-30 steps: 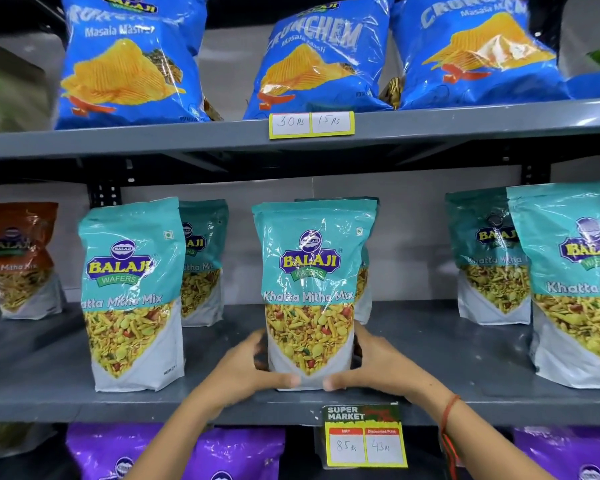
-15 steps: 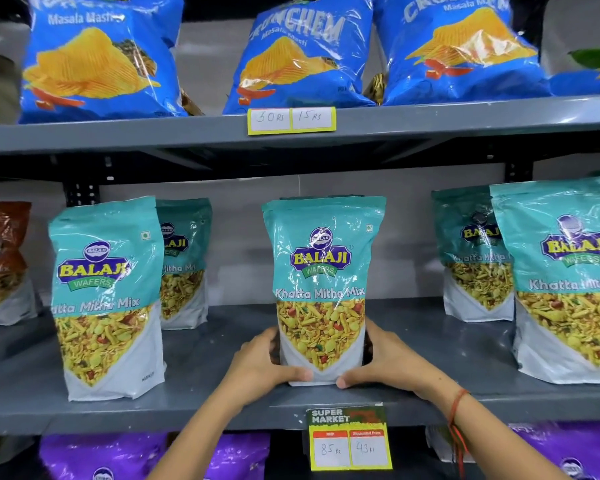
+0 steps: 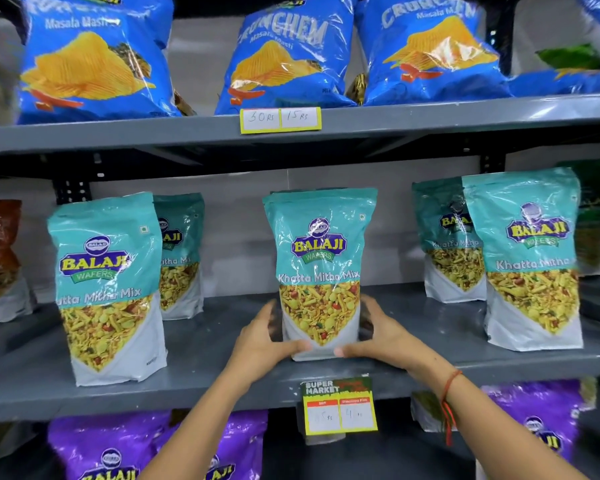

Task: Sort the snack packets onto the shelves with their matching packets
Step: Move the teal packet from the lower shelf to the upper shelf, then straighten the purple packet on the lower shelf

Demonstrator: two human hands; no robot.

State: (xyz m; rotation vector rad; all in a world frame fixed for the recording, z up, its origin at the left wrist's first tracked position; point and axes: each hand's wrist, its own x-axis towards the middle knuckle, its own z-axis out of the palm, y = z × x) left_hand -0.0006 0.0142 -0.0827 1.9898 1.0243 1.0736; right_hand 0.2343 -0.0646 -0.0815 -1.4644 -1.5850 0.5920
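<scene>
Grey metal shelving fills the frame, three tiers deep. On the middle shelf (image 3: 222, 344), centre frame, a teal Khatta Mitha Mix packet (image 3: 321, 268) stands upright, its base clasped from both sides: the left hand (image 3: 262, 344) and the right hand (image 3: 383, 336) curl around it, thumbs pressed on the front. Matching teal packets stand well apart at lower left (image 3: 106, 289) and right (image 3: 530, 261), each with another behind. Blue Crunchem bags (image 3: 288, 60) line the top shelf; purple packets (image 3: 115, 448) sit below. A price tag (image 3: 340, 407) hangs under the hands.
</scene>
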